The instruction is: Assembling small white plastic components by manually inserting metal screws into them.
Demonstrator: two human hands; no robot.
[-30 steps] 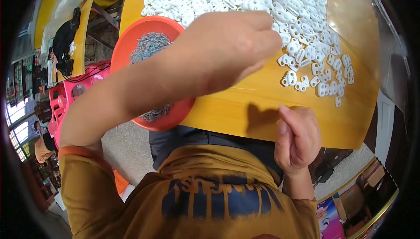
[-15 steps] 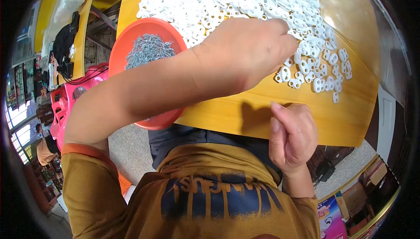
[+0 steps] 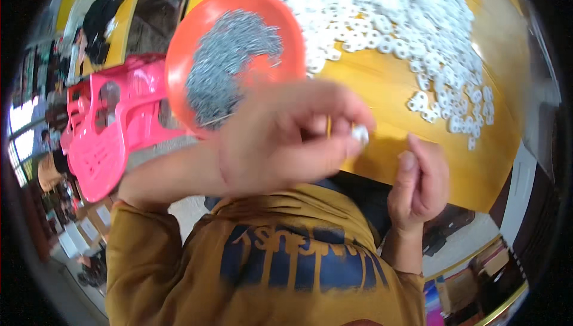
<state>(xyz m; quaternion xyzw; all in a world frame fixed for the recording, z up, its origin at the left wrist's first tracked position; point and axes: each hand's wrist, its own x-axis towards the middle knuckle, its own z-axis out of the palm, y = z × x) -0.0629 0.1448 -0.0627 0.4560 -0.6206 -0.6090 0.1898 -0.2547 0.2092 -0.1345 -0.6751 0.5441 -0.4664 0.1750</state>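
Observation:
Blurred by motion, my left hand point(image 3: 292, 132) pinches a small white plastic piece point(image 3: 360, 135) between thumb and fingers, just above the table's near part. Close by on the right, my right hand point(image 3: 421, 183) is curled with the thumb pressed to the index finger; whatever it may hold is hidden. Across the far side spreads a large heap of white oval plastic pieces with holes point(image 3: 388, 9). A looser scatter of the same pieces point(image 3: 456, 108) lies at the right. Beside my left wrist stands a red bowl point(image 3: 292, 33) holding many small silvery metal screws or pins point(image 3: 221, 63).
The yellow table point(image 3: 376, 81) carries the heap and bowl. A pink plastic chair point(image 3: 98, 153) stands at the left, near another yellow table point(image 3: 128, 21) with a black item on it. Cardboard boxes point(image 3: 462, 287) sit on the floor at lower right.
My left hand has drawn back from the white heap toward my right hand, with a white piece in its fingers. The bowl's screws now show more fully. My right hand keeps its curled pose.

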